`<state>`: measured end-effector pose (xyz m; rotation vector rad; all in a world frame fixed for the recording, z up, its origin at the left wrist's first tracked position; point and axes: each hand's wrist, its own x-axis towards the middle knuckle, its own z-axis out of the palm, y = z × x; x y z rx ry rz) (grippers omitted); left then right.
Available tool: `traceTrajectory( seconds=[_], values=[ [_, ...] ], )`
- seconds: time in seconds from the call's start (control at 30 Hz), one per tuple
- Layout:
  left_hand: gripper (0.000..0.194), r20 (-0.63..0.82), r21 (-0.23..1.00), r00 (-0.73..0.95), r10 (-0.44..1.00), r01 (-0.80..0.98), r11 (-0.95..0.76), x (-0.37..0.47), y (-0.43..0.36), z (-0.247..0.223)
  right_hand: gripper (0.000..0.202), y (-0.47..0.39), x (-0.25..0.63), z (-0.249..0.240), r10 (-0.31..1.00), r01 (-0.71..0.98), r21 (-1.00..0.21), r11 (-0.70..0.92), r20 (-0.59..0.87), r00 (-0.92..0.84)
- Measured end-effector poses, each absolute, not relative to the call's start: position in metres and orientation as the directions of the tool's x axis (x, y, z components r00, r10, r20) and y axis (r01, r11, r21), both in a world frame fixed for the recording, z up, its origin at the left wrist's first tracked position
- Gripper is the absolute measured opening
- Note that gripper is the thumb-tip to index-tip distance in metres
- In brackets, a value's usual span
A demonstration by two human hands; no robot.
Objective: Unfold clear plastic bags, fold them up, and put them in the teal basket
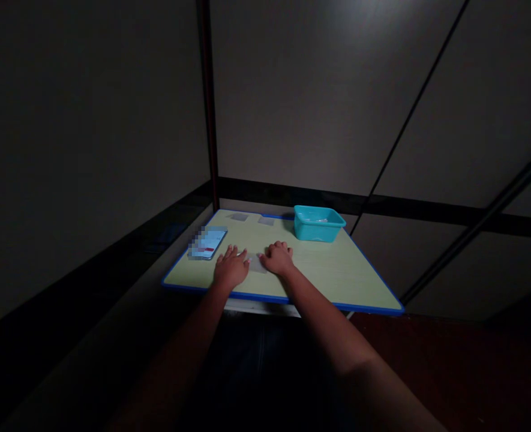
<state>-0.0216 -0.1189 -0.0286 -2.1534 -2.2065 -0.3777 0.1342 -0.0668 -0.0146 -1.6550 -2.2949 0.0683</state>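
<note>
A thin, see-through flat piece (258, 263) lies on the pale yellow table (346, 273) between my hands. My left hand (231, 268) rests palm down at its left side, fingers spread, with the thumb at its edge. On the right side, my right hand (277, 258) has its fingers curled and its thumb touching the piece; whether the fingers grip anything is hidden. Two similar flat pieces, one at the back left (239, 217) and one beside it (266, 221), lie near the far edge.
A phone (208, 243) with a lit screen lies at the table's left. The turquoise basket (318, 231) stands at the back right with something clear inside. Walls rise behind and to the left. The table has a blue rim.
</note>
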Motion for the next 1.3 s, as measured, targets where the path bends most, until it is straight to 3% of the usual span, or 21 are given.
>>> traceTrajectory(
  seconds=[0.13,0.33,0.4,0.6,0.7,0.8,0.93,1.0,1.1,1.3],
  values=[
    [0.049,0.185,0.151,-0.035,0.982,0.989,0.007,-0.022,-0.120,-0.028,0.030,-0.071,0.133,-0.013,0.941,0.896,-0.311,0.317,0.223,-0.255],
    [0.048,0.195,0.151,-0.032,0.980,0.988,0.002,-0.022,-0.121,-0.028,0.018,-0.071,0.135,-0.016,0.952,0.762,-0.572,0.304,0.199,-0.230],
    [0.048,0.195,0.150,-0.028,0.980,0.989,-0.002,-0.022,-0.121,-0.028,0.019,-0.069,0.136,-0.018,0.960,0.769,-0.575,0.280,0.187,-0.209],
    [0.048,0.200,0.161,-0.029,0.979,0.987,-0.003,-0.021,-0.122,-0.027,0.029,-0.073,0.141,-0.018,0.952,0.891,-0.353,0.285,0.212,-0.221],
    [0.048,0.205,0.159,-0.027,0.978,0.987,-0.006,-0.021,-0.123,-0.027,0.026,-0.075,0.141,-0.017,0.941,0.898,-0.302,0.319,0.217,-0.261],
    [0.048,0.207,0.151,-0.017,0.978,0.988,-0.014,-0.021,-0.123,-0.028,0.018,-0.073,0.141,-0.018,0.946,0.878,-0.367,0.306,0.223,-0.236],
    [0.047,0.205,0.144,-0.004,0.979,0.989,-0.026,-0.021,-0.124,-0.028,0.010,-0.069,0.140,-0.022,0.962,0.765,-0.587,0.265,0.216,-0.167],
    [0.048,0.202,0.138,0.001,0.979,0.990,-0.029,-0.021,-0.124,-0.028,0.016,-0.068,0.141,-0.025,0.959,0.707,-0.649,0.280,0.231,-0.167],
    [0.048,0.206,0.129,0.008,0.979,0.991,-0.035,-0.021,-0.124,-0.027,0.027,-0.067,0.142,-0.029,0.942,0.669,-0.664,0.336,0.246,-0.228],
    [0.048,0.233,0.125,0.023,0.972,0.991,-0.053,-0.020,-0.125,-0.027,0.016,-0.063,0.144,-0.033,0.928,0.644,-0.670,0.370,0.234,-0.290]
  ],
)
